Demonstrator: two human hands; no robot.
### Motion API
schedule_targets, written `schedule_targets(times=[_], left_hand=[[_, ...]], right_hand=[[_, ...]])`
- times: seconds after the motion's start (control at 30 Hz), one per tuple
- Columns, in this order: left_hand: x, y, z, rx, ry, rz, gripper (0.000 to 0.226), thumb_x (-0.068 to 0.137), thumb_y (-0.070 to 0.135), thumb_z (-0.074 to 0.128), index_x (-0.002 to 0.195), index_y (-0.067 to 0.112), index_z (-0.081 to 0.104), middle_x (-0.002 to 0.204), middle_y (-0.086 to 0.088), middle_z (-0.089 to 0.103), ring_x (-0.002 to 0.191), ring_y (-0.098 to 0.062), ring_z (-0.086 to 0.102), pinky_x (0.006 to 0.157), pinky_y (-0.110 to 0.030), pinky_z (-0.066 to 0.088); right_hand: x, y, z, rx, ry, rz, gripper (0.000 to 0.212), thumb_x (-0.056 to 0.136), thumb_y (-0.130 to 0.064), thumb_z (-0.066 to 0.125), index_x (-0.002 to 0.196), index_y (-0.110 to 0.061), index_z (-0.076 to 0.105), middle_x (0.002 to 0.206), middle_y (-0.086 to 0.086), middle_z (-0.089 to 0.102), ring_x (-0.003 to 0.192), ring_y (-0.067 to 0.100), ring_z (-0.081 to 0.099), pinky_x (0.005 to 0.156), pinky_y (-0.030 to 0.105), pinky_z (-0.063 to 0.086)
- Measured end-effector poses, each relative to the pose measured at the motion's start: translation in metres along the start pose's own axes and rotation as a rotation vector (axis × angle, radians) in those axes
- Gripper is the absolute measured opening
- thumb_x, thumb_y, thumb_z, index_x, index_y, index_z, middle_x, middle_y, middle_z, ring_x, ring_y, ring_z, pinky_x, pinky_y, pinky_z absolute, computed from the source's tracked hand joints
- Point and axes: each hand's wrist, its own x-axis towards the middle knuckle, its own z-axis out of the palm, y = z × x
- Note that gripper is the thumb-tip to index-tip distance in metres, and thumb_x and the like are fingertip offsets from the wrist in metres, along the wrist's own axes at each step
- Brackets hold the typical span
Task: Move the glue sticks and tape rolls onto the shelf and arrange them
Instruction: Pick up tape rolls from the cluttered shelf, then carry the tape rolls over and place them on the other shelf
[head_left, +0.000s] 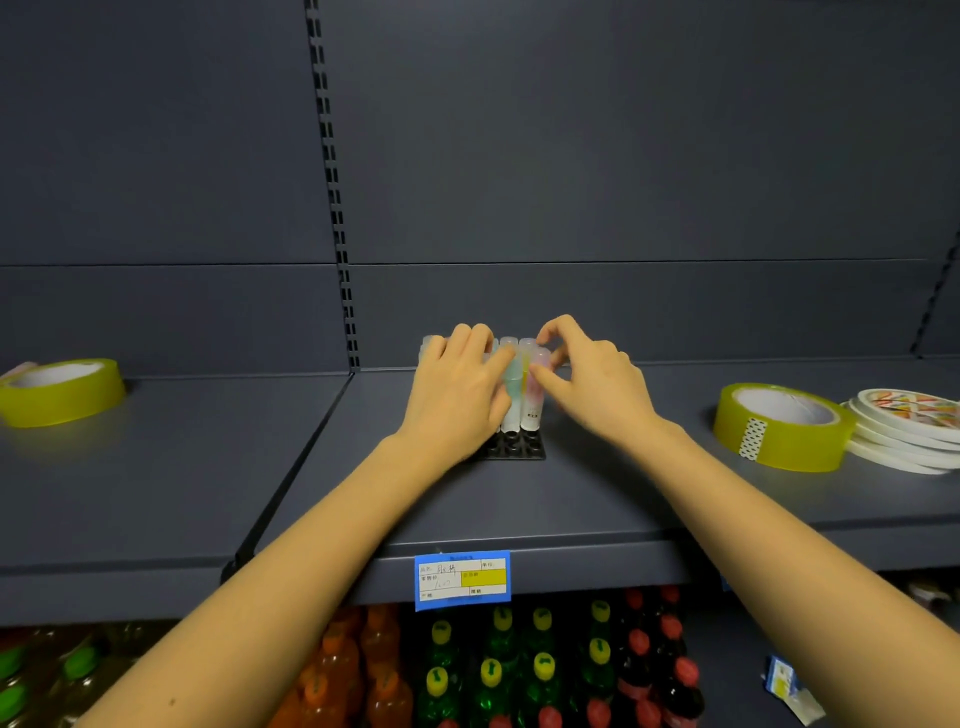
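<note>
Pastel, translucent glue sticks (521, 397) stand upright in a black tray (522, 448) mid-shelf (623, 499). The left hand (457, 395) curls its fingers round the cluster; the right hand (597, 384) pinches a pink stick. Yellow tape rolls (784, 426) lie at 9 and 3 o'clock.

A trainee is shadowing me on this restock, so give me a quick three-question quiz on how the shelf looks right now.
1. True or false: the glue sticks stand upright in a black tray on the shelf.
2. How many yellow tape rolls lie on the shelf?
3. Where is the stack of white tape rolls?
A) on the black tray
B) beside the right-hand yellow tape roll
C) at the left end of the shelf

Key: 1 true; 2 two; 3 B.
</note>
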Motion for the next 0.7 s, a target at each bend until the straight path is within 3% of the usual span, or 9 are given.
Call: schedule_targets(times=[0.1,0.2,0.37,0.5,0.63,0.7], left_hand=[[0.004,-0.005,-0.003,-0.078,-0.094,-0.014,0.04,0.092,0.028,0.043,0.13,0.021,0.051,0.116,-0.005,0.05,0.103,-0.023,0.043,0.081,-0.032,0.029],[0.003,-0.012,-0.008,-0.137,-0.102,-0.022,0.043,0.092,0.031,0.042,0.133,0.024,0.048,0.122,-0.002,0.047,0.108,-0.021,0.041,0.082,-0.029,0.026],[-0.012,-0.039,-0.022,-0.225,-0.091,-0.152,0.038,0.091,0.028,0.046,0.126,0.017,0.055,0.119,-0.002,0.054,0.106,-0.02,0.047,0.084,-0.03,0.033],[-0.033,-0.07,-0.037,-0.206,-0.125,-0.24,0.027,0.091,0.026,0.048,0.109,0.015,0.064,0.109,-0.002,0.061,0.101,-0.021,0.052,0.083,-0.032,0.037],[-0.059,-0.104,-0.052,-0.17,-0.157,-0.342,0.024,0.091,0.025,0.047,0.103,0.015,0.066,0.104,-0.001,0.063,0.098,-0.021,0.055,0.078,-0.031,0.041],[-0.074,-0.122,-0.058,-0.156,-0.17,-0.402,0.024,0.092,0.025,0.047,0.103,0.015,0.065,0.102,-0.001,0.063,0.096,-0.021,0.056,0.075,-0.032,0.043]], right_hand=[[-0.001,-0.002,-0.001,-0.095,0.008,-0.065,0.023,0.093,-0.037,0.05,0.112,-0.024,0.049,0.104,-0.007,0.066,0.09,0.028,0.06,0.069,0.032,0.042],[0.003,-0.004,-0.006,-0.128,0.01,-0.08,0.023,0.094,-0.041,0.047,0.107,-0.025,0.057,0.106,-0.006,0.061,0.092,0.026,0.059,0.069,0.032,0.041],[0.01,-0.011,-0.016,-0.162,-0.068,-0.008,0.034,0.095,-0.048,0.041,0.103,-0.024,0.065,0.097,-0.004,0.046,0.081,0.027,0.05,0.068,0.032,0.034],[0.019,-0.023,-0.029,-0.271,-0.169,-0.001,0.045,0.092,-0.058,0.037,0.103,-0.026,0.066,0.105,-0.002,0.042,0.09,0.027,0.05,0.072,0.033,0.034],[0.024,-0.053,-0.019,-0.214,0.032,-0.153,0.031,0.093,-0.045,0.046,0.106,-0.022,0.064,0.111,-0.001,0.046,0.101,0.019,0.049,0.068,0.03,0.033],[0.024,-0.078,-0.007,-0.106,0.073,-0.21,0.025,0.092,-0.038,0.049,0.107,-0.023,0.062,0.11,-0.003,0.049,0.095,0.016,0.048,0.067,0.028,0.033]])
